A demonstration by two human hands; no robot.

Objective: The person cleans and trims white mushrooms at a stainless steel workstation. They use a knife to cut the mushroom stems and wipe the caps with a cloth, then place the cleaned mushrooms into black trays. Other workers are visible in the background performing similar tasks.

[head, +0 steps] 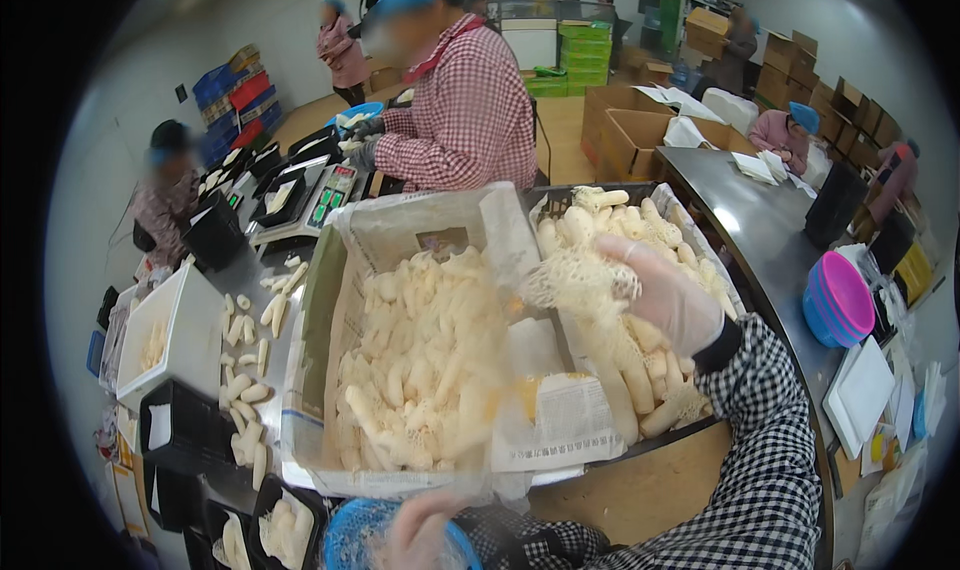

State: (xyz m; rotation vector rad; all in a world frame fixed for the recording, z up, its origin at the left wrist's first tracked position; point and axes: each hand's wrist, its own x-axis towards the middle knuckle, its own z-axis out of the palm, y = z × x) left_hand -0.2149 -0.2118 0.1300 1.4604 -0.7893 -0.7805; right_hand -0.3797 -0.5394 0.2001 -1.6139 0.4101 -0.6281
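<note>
In a thin clear glove, my right hand [667, 288] grips a bamboo mushroom by its pale lacy net skirt [574, 279]. It is above a black crate [611, 461] lined with paper and heaped with bamboo mushrooms [656, 367]. To the left, a newspaper-lined white box [300, 461] holds a pile of bamboo mushrooms [416, 360]. My left hand [420, 521], blurred, is at the bottom edge over a blue basin [349, 536]; its grip cannot be made out. A newspaper sheet [562, 427] hangs over the box's right rim.
Loose mushroom pieces [244, 390] lie on the metal table [281, 360] at left, beside black trays [184, 427] and a white foam box [169, 330]. A scale [330, 198] stands farther back. Across from me works a person in a checked coat [472, 104]. Stacked bowls [840, 300] are right.
</note>
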